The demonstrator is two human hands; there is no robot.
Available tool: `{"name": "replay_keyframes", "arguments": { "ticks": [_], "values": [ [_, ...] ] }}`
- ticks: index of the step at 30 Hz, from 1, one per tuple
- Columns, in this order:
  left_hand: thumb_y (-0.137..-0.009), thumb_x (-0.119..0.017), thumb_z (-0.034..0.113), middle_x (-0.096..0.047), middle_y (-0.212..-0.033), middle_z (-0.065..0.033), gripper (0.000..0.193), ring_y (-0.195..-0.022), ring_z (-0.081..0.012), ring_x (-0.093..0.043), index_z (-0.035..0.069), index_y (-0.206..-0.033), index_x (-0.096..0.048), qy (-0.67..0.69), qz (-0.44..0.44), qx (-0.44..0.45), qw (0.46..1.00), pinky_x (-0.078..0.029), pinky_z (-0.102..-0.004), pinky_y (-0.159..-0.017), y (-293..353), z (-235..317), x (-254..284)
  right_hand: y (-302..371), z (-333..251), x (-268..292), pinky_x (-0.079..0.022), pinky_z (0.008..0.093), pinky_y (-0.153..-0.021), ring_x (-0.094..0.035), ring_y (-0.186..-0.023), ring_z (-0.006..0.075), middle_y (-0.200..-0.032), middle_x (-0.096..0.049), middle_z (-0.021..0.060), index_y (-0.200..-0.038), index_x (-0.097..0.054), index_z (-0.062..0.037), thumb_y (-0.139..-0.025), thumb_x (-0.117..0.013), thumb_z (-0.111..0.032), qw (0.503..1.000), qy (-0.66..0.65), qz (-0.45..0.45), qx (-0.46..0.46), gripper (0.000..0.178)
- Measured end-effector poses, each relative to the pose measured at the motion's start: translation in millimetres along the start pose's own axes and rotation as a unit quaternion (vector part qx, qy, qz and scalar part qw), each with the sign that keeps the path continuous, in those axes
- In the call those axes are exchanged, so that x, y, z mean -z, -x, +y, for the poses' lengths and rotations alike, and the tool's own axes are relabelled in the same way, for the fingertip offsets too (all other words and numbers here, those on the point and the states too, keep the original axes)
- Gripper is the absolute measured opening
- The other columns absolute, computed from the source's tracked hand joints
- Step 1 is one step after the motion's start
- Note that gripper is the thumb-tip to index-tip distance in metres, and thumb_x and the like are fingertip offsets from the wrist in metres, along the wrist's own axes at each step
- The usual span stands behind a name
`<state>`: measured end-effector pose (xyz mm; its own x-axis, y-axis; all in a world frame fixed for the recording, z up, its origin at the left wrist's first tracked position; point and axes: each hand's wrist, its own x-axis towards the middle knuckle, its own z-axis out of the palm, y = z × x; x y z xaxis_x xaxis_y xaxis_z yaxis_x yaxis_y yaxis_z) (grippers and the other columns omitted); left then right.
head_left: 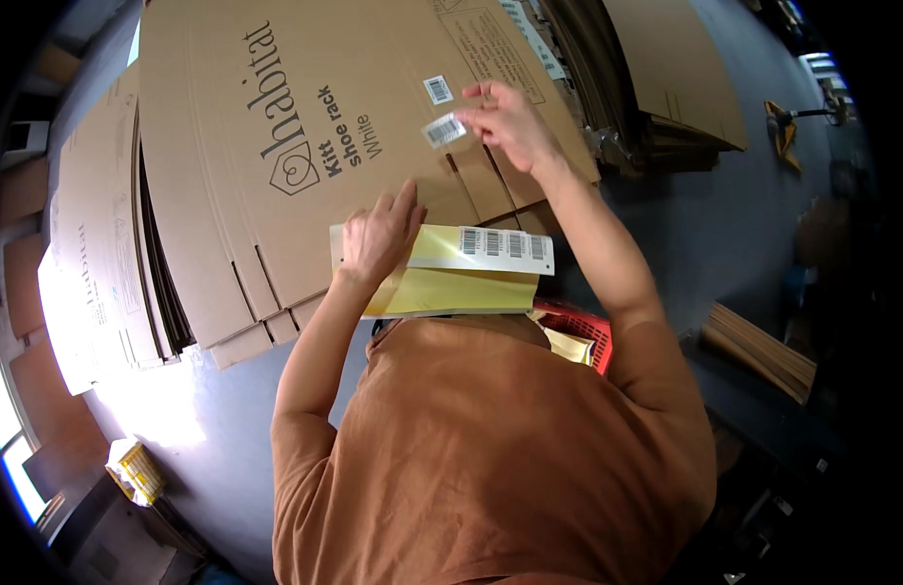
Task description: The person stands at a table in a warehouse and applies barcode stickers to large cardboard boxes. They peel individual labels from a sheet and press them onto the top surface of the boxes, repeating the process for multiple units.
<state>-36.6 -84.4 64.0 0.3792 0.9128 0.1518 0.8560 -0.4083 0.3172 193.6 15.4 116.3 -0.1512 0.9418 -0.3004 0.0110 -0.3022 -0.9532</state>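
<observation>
A large flat cardboard carton [373,58] with printed black lettering lies on top of a stack before me. My right hand [510,127] pinches a small white barcode sticker [444,131] at its right edge, over the carton. Just beyond it, another barcode label [438,90] is on the cardboard. My left hand [378,234] is at the carton's near edge, holding a sheet of barcode labels [481,252] with a yellow backing, its index finger stretched over the cardboard. Several barcodes show at the sheet's right end. My left thumb is partly hidden.
Further flattened cartons [96,234] are stacked at the left, and more cardboard [676,68] stands at the far right. A red plastic basket [590,336] with papers is close to my body. Cardboard strips [761,351] lie at the right, and a yellow-and-white object [137,472] is lower left.
</observation>
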Motion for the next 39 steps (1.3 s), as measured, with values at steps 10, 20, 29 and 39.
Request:
{"name": "replay_keyframes", "arguments": {
  "ticks": [10, 20, 29, 39],
  "values": [
    [-0.089, -0.067, 0.021, -0.063, -0.102, -0.0078, 0.019, -0.064, -0.0282, -0.063, 0.009, -0.101, -0.060, 0.070, 0.067, -0.045, 0.994, -0.052, -0.0373, -0.058, 42.5, -8.4, 5.3, 51.0, 56.3, -66.5, -0.038, 0.0205, -0.044, -0.050, -0.054, 0.0057, -0.081, -0.064, 0.0068, -0.109, -0.052, 0.0032, -0.084, -0.070, -0.002, 0.996, -0.038, 0.074, -0.025, 0.032],
    [-0.090, -0.063, 0.046, -0.054, -0.132, -0.0093, 0.062, -0.056, -0.0276, -0.065, 0.005, -0.134, -0.048, -0.046, 0.014, -0.037, 0.998, -0.054, -0.0372, -0.055, 27.6, 7.9, -2.4, 45.9, 67.9, -73.5, -0.050, 0.0332, -0.053, -0.062, -0.059, 0.0222, -0.085, -0.065, 0.0148, -0.110, -0.052, 0.0026, -0.081, -0.071, -0.004, 0.985, 0.135, 0.097, 0.044, 0.035],
    [-0.088, -0.055, 0.062, -0.043, -0.143, -0.0229, 0.081, -0.053, -0.0263, -0.066, 0.006, -0.145, -0.039, -0.140, -0.058, 0.068, 0.986, -0.053, -0.0353, -0.051, 14.6, 47.0, -21.2, -25.0, 50.5, -35.2, -0.039, 0.0548, -0.103, -0.049, -0.128, 0.0341, -0.142, -0.048, 0.0131, -0.135, -0.045, -0.0057, -0.091, -0.064, -0.039, 0.744, 0.590, 0.127, 0.286, 0.058],
    [-0.093, -0.054, 0.053, -0.040, -0.151, -0.0134, 0.068, -0.069, -0.0322, -0.070, 0.007, -0.141, -0.044, -0.060, -0.103, 0.113, 0.986, -0.057, -0.0400, -0.054, 41.8, 25.4, 13.5, -41.8, 62.5, 2.6, -0.017, 0.0542, -0.117, -0.023, -0.147, 0.0294, -0.158, -0.027, 0.0148, -0.152, -0.027, -0.0077, -0.095, -0.035, -0.067, 0.724, 0.665, 0.053, 0.175, 0.083]
  ]
}}
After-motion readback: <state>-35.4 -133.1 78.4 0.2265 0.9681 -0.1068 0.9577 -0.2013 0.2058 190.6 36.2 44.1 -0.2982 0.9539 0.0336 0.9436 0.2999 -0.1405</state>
